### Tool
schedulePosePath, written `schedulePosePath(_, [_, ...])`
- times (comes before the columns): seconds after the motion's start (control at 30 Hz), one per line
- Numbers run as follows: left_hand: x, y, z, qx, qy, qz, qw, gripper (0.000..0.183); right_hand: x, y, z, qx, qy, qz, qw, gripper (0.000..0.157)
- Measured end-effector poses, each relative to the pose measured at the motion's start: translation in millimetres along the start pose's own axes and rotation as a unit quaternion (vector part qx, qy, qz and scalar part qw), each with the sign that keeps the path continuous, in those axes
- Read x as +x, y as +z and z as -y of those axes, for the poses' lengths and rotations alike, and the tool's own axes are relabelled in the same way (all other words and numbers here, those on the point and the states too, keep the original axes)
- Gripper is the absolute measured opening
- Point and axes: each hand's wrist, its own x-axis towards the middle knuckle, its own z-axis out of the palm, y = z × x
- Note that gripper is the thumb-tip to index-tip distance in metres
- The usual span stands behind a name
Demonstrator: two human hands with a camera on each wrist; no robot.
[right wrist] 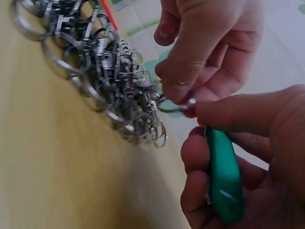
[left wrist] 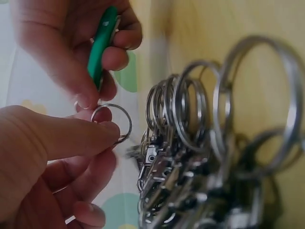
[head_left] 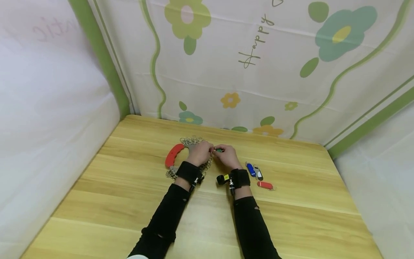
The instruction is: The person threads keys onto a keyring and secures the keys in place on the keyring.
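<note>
My left hand (head_left: 199, 154) pinches a small metal split ring (left wrist: 129, 119) between thumb and fingers. A green key fob (right wrist: 225, 176) with a metal edge lies in the curled fingers of my right hand (head_left: 228, 157). The fob's upper end and the right thumb and fingertips meet the ring at its edge. Under and beside the left hand lies a large key carrier with a red grip (head_left: 174, 155). Many silver split rings on clips (left wrist: 186, 114) line its metal hoop; the left hand and wrist cover part of it.
To the right of my right wrist lie a blue fob (head_left: 250, 169), a black-and-silver fob (head_left: 258, 173) and a red fob (head_left: 265, 185). A white flowered curtain (head_left: 200, 82) rises behind the wooden table (head_left: 106, 194), with white cloth at both sides.
</note>
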Motion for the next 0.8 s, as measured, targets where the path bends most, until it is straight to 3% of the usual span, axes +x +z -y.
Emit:
schedulePosePath(0.3, [0.6, 1.2, 0.0, 0.021, -0.007, -0.021, 0.9995, 0.017, 6.0, -2.3, -4.0, -0.014, 0.001, 0.016, 1.000, 0.013])
schedulePosePath(0.8, [1.1, -3.1, 2.1, -0.019, -0.016, -0.041, 0.9988, 0.011, 6.1, 0.5, -5.1, 0.005, -0.009, 0.051, 0.999, 0.015])
